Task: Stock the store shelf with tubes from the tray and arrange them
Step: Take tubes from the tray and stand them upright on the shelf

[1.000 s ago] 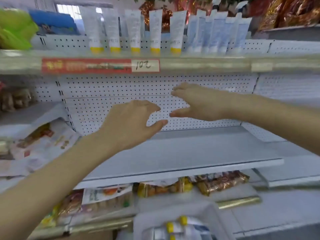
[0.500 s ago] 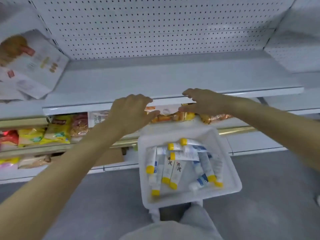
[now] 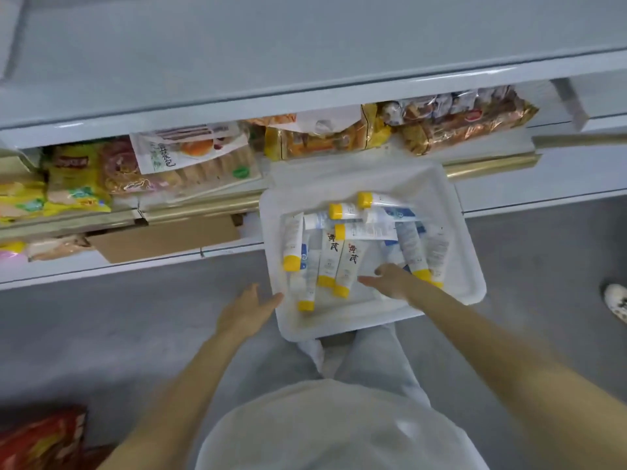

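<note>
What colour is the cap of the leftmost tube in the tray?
The cap is yellow; head view.

Bare tray (image 3: pixel 342 317) floor beside heaped tubes (image 3: pixel 351 262)

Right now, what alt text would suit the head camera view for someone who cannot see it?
A person's right hand reaches into a white tray of yellow-capped tubes, with the left hand open beside the tray's left rim. Behind it, a pale shelf sits above packaged snacks.

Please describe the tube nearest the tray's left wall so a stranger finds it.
Find the white plastic tray below the shelves. Nearest its left wall lies a white tube, yellow cap toward the person. The two tubes to its right bear dark characters; it shows none.
</note>
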Demonstrator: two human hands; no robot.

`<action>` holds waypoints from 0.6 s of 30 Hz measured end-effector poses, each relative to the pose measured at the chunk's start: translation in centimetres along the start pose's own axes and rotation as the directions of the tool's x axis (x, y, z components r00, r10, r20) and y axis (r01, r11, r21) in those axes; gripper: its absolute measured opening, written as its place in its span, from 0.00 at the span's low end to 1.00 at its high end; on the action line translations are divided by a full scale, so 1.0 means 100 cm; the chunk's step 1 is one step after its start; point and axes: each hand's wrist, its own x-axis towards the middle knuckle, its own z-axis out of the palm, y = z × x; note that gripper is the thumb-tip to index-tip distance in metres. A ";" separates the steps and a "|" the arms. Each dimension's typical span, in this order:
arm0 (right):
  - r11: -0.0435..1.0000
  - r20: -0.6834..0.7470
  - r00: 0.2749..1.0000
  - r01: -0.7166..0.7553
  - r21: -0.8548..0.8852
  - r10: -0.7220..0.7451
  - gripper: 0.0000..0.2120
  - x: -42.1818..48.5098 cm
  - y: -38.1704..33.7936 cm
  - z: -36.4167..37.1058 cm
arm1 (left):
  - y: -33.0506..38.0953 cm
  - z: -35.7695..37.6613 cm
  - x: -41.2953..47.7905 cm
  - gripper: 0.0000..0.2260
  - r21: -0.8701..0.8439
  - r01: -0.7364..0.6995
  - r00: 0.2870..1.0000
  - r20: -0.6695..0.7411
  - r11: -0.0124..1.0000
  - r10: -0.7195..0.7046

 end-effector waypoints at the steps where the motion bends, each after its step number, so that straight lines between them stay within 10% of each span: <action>1: 0.997 0.009 1.000 -0.026 0.074 0.026 0.23 0.006 0.007 0.008 | -0.005 0.006 0.002 0.32 -0.032 0.033 0.999 0.009 0.999 -0.033; 10: 0.829 0.065 0.995 -0.102 0.550 0.080 0.10 0.038 0.018 0.047 | -0.010 0.034 0.015 0.27 -0.418 0.227 0.973 0.127 0.880 -0.191; 18: 0.810 -0.005 0.991 -0.104 0.576 0.131 0.30 0.078 0.013 0.060 | 0.011 0.039 0.023 0.15 -0.599 0.259 0.965 0.129 0.757 -0.228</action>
